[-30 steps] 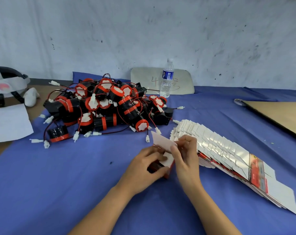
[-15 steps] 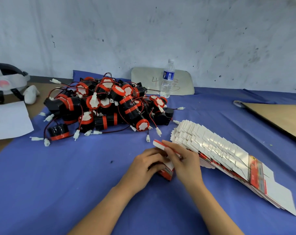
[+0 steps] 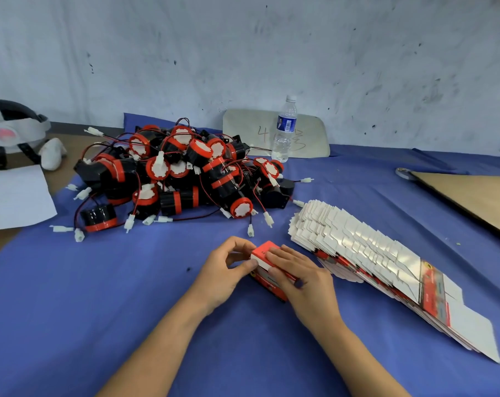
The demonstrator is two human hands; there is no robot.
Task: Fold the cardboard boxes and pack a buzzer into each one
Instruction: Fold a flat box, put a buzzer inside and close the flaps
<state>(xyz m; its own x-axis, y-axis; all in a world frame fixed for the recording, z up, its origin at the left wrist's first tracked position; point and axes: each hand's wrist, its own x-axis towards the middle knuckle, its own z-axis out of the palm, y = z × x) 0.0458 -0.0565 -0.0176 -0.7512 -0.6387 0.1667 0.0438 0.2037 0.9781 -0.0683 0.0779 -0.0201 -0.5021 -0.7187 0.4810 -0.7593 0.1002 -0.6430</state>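
Far left, on the bare tabletop: a black-and-white headset [image 3: 11, 133] near the wall, a white sheet of paper [image 3: 13, 196] just nearer than it, its right edge meeting the blue cloth [image 3: 99, 296].

Left of centre, far side of the cloth: your pile of buzzers [image 3: 180, 173], black bodies with red rings, red-and-black leads and white plugs spilling out all round. One buzzer [image 3: 99, 217] sits apart at the pile's near-left edge. Loose plugs lie between the pile and your hands.

Behind the pile, against the wall: a pale board [image 3: 311, 136] with handwriting, and a water bottle [image 3: 284, 130] upright in front of it.

Centre, near: the red cardboard box [image 3: 267, 272] lies on the cloth, its lid down. Your left hand [image 3: 225, 270] pinches its left end, thumb on the near side and fingers curled over the far side. Your right hand [image 3: 300, 276] lies flat on its top, fingers pressing on the lid. Both hands are together on the one box, and they cover most of it.

Right of your hands, just beside them: the fanned stack of flat boxes [image 3: 386, 265], white sides up, running from the pile's right edge to the near right.

Far right: a brown cardboard sheet [image 3: 472, 196] at the cloth's edge, well apart from everything else.
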